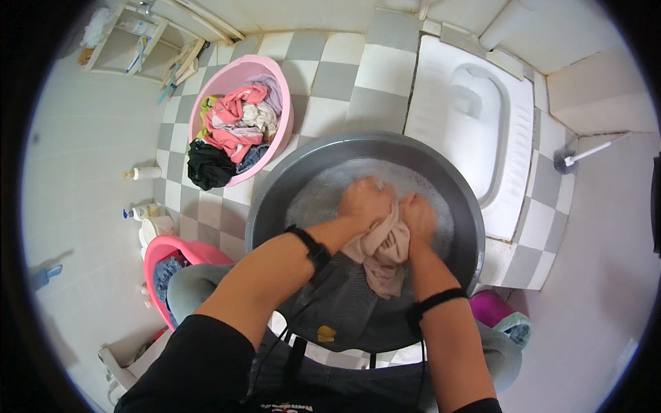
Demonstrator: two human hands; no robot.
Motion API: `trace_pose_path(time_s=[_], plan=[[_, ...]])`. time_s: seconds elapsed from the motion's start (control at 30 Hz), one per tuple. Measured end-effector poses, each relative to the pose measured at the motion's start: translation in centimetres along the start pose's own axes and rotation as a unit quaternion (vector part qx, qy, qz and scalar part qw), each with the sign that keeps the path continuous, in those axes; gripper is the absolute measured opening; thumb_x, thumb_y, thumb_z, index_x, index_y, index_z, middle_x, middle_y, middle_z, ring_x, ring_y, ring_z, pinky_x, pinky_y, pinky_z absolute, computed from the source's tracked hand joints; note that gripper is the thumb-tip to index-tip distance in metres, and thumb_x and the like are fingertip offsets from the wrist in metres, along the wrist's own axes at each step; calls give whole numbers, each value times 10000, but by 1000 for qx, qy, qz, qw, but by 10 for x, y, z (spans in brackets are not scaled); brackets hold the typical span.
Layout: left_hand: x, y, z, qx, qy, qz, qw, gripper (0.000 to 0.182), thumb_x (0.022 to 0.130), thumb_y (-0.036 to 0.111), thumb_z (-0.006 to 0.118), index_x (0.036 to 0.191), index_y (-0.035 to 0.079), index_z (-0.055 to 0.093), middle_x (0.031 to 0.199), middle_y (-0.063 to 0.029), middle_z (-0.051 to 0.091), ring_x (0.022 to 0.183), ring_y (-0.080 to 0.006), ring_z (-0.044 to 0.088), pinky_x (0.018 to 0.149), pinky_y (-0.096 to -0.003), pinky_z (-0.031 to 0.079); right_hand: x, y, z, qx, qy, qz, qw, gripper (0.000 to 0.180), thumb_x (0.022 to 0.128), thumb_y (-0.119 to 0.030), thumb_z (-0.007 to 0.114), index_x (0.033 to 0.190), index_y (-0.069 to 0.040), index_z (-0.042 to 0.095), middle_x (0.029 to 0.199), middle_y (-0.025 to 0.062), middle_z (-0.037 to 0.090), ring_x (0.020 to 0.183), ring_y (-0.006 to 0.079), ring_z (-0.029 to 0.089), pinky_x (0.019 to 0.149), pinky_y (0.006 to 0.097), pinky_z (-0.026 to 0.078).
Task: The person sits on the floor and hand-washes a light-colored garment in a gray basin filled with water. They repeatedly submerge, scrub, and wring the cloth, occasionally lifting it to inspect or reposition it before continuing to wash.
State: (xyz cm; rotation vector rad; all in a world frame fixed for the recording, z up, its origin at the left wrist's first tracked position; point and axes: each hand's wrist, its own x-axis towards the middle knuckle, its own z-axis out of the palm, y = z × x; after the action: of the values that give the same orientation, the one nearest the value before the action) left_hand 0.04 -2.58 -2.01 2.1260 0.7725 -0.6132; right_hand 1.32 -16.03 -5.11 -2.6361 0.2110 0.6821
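Observation:
My left hand (pixel 367 200) and my right hand (pixel 419 216) are side by side, both closed on a wet beige cloth garment (pixel 384 242). Its folds hang twisted between my wrists, and the lower end rests on the ribbed washboard surface (pixel 341 297) of a large grey plastic basin (pixel 439 155). Soapy water (pixel 320 188) with foam fills the far half of the basin, just beyond my hands. Both hands look slightly blurred. A small yellow piece, perhaps soap (pixel 326 333), lies at the basin's near edge.
A pink tub (pixel 286 124) of clothes stands at the far left; a deeper pink basin (pixel 155 253) holds denim by my left knee. A squat toilet (pixel 428 113) and toilet brush (pixel 565 160) are at right. Bottles (pixel 147 173) line the left wall. A magenta container (pixel 488 308) sits near my right knee.

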Motion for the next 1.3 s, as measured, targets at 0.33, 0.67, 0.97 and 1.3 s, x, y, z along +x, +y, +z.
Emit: trace_pose_path(time_s=[0.33,0.67,0.97,1.3], plan=[[-92,-43,-28,-431,3,132,893,641,906,255,791,1467,97,525,1185,-78,635,1102,-178,591,949,-326,493,-72,-17,-58,639,-61,117,758,694,952,-458,681,1405,44,528,1308,141,645,1210,233,606,1002,361,485],[-154,-77,-30,-38,125,206,970,395,916,350,717,1272,179,693,1375,-234,525,1311,-459,444,1162,-495,355,-189,5,-13,115,116,-79,983,265,834,-351,745,938,-109,775,1560,138,422,1383,451,361,1032,636,353],[-94,-67,3,-5,96,245,965,359,958,330,641,1141,33,729,1241,-203,638,1138,-424,577,1003,-487,458,-90,30,28,158,47,-124,978,339,950,-330,573,1054,-62,755,1325,148,629,1193,420,541,1007,504,432],[-32,-44,27,35,220,200,954,360,984,309,574,936,-11,733,1058,-253,677,971,-462,645,877,-512,525,-24,-2,-2,34,15,20,999,515,971,-456,450,1005,-64,782,1009,229,740,921,491,690,800,556,537]])
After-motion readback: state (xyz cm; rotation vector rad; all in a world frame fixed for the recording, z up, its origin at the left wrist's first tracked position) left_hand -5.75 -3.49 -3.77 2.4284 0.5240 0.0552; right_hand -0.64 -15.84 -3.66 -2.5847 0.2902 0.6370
